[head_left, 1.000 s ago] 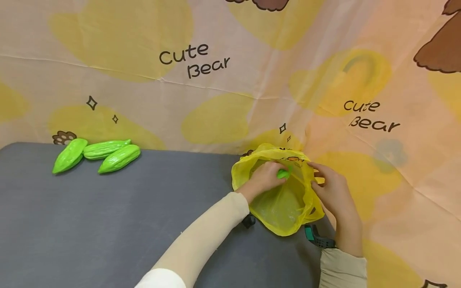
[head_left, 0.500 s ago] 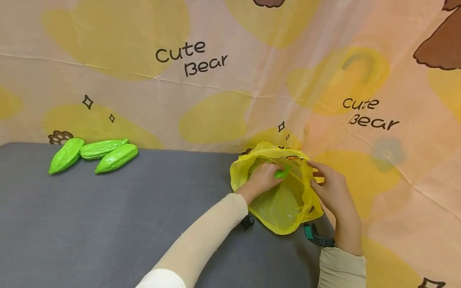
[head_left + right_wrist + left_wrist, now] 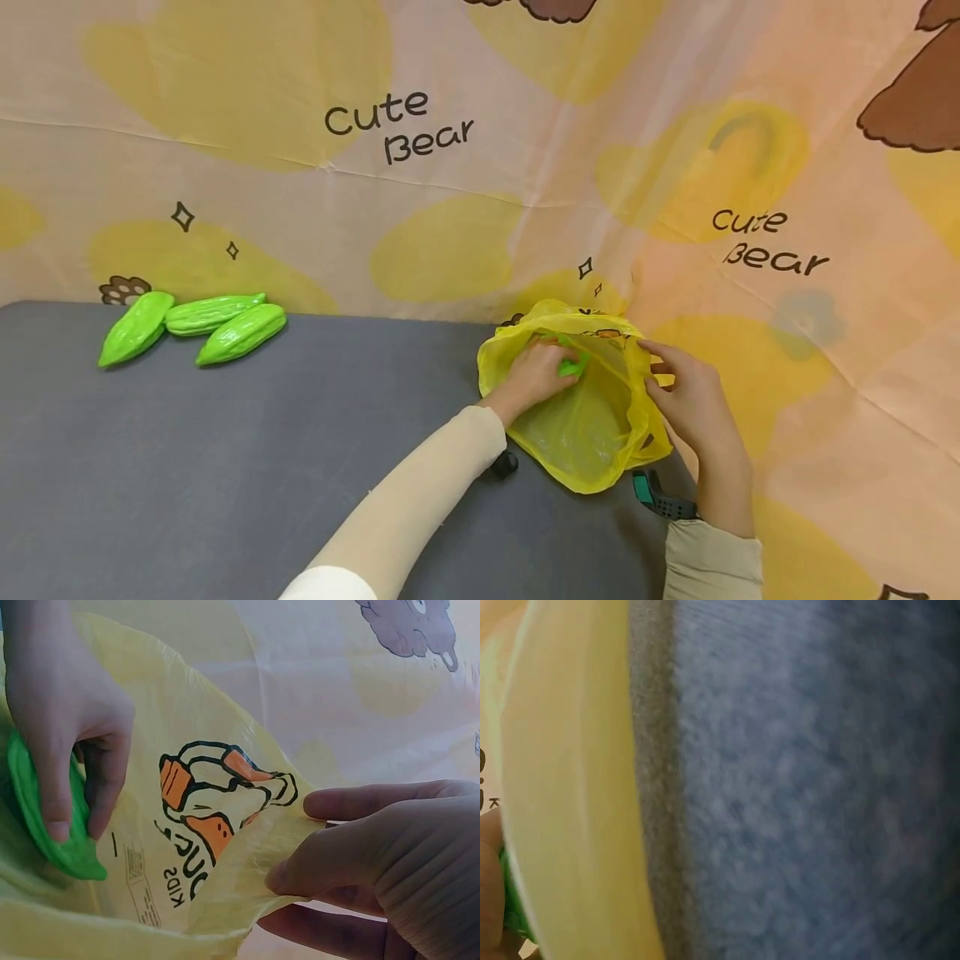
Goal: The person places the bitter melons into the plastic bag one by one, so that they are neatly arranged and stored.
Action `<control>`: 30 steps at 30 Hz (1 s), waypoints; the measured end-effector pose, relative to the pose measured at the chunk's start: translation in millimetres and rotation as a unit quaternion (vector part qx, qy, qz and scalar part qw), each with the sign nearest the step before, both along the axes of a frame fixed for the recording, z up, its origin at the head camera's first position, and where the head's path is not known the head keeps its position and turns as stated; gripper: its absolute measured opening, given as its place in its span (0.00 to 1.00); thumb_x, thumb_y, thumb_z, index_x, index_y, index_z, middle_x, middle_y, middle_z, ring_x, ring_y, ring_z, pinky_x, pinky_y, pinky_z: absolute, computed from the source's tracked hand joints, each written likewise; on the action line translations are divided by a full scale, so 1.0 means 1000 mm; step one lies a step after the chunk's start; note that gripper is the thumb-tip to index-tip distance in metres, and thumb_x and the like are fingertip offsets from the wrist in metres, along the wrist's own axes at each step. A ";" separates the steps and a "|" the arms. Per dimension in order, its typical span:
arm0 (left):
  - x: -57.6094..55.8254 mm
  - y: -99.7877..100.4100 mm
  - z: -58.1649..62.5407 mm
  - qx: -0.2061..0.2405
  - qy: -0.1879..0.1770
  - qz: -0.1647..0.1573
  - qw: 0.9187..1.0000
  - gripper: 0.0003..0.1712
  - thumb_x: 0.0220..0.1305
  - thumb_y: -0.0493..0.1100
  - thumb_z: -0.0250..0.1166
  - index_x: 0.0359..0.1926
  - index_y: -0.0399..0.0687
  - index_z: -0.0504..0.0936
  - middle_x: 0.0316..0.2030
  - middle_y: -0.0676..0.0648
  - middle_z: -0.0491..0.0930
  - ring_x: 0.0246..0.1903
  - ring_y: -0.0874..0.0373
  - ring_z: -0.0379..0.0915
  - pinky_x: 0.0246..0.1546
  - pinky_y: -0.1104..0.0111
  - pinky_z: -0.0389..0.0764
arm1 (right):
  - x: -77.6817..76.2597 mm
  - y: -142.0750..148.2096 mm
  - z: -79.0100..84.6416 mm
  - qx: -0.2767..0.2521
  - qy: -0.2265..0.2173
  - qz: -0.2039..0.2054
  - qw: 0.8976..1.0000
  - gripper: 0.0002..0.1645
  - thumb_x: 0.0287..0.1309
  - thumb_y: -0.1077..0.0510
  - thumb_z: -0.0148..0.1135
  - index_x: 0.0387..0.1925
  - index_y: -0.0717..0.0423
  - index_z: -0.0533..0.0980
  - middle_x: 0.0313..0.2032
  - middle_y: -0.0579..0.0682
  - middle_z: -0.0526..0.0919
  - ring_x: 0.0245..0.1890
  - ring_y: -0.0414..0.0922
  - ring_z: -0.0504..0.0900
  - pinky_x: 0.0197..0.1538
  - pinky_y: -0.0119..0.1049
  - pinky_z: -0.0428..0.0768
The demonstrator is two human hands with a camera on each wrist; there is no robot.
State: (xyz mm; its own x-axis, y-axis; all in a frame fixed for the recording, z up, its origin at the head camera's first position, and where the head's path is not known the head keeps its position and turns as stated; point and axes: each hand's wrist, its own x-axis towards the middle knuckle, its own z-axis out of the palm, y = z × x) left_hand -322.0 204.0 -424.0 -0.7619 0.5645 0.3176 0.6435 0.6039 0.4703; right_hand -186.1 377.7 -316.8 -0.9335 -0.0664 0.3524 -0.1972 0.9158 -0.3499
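Note:
A yellow plastic bag (image 3: 581, 437) lies with its mouth open towards me. Inside the mouth, my left hand (image 3: 538, 373) grips a green bitter melon (image 3: 75, 859), its fingers and thumb on either side in the right wrist view. At the bag's right edge my right hand (image 3: 697, 400) pinches the rim between thumb and fingers. Three more bitter melons, a left one (image 3: 137, 328), a back one (image 3: 213, 315) and a front one (image 3: 242, 335), lie together at the far left. In the left wrist view the bag's side hides most of the hand.
The dark grey table (image 3: 285, 450) runs up to a yellow and pink cloth (image 3: 262, 100) printed with words, standing behind and to the right. A black wrist camera (image 3: 504, 464) sits under the left wrist, a dark strap (image 3: 667, 500) on the right one.
My left hand has shifted slightly left inside the bag with the bitter melon, towards its left wall. My right hand keeps its hold on the rim. The other bitter melons lie as before.

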 end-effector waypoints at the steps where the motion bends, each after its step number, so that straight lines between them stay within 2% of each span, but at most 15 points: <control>1: 0.000 -0.001 -0.001 0.001 0.000 -0.003 1.000 0.18 0.65 0.51 0.70 0.54 0.56 0.87 0.53 0.53 0.87 0.66 0.50 0.73 0.76 0.49 0.61 | 0.001 0.000 0.000 -0.001 0.001 0.000 1.000 0.31 0.59 0.72 0.61 0.66 0.63 0.74 0.58 0.69 0.80 0.49 0.65 0.85 0.44 0.57 0.86; 9: -0.002 -0.007 -0.002 -0.009 -0.016 0.017 1.000 0.17 0.66 0.52 0.69 0.53 0.58 0.88 0.55 0.55 0.86 0.74 0.47 0.64 0.77 0.46 0.57 | 0.000 -0.002 0.001 -0.003 0.007 0.000 1.000 0.31 0.58 0.72 0.63 0.65 0.62 0.74 0.58 0.70 0.80 0.49 0.66 0.85 0.45 0.58 0.86; 16: -0.002 -0.009 -0.002 -0.028 -0.028 0.023 0.999 0.18 0.67 0.53 0.68 0.56 0.60 0.86 0.59 0.55 0.84 0.75 0.48 0.62 0.78 0.49 0.56 | 0.000 -0.001 -0.001 -0.001 0.006 0.001 1.000 0.31 0.58 0.72 0.63 0.65 0.63 0.74 0.59 0.70 0.80 0.49 0.66 0.85 0.45 0.59 0.86; 24: -0.001 -0.010 0.000 -0.033 -0.037 0.024 0.998 0.19 0.68 0.53 0.67 0.57 0.58 0.85 0.58 0.53 0.84 0.74 0.48 0.63 0.77 0.49 0.59 | 0.001 0.000 -0.001 -0.002 0.006 -0.001 1.000 0.31 0.58 0.73 0.63 0.65 0.63 0.75 0.56 0.69 0.81 0.48 0.65 0.85 0.43 0.57 0.86; 30: -0.001 -0.012 0.001 -0.036 -0.034 0.033 0.998 0.18 0.68 0.54 0.66 0.57 0.59 0.85 0.58 0.52 0.84 0.69 0.49 0.69 0.74 0.54 0.65 | 0.001 -0.001 -0.002 0.004 0.010 0.000 1.000 0.31 0.58 0.72 0.62 0.64 0.63 0.75 0.56 0.69 0.82 0.47 0.65 0.86 0.43 0.58 0.86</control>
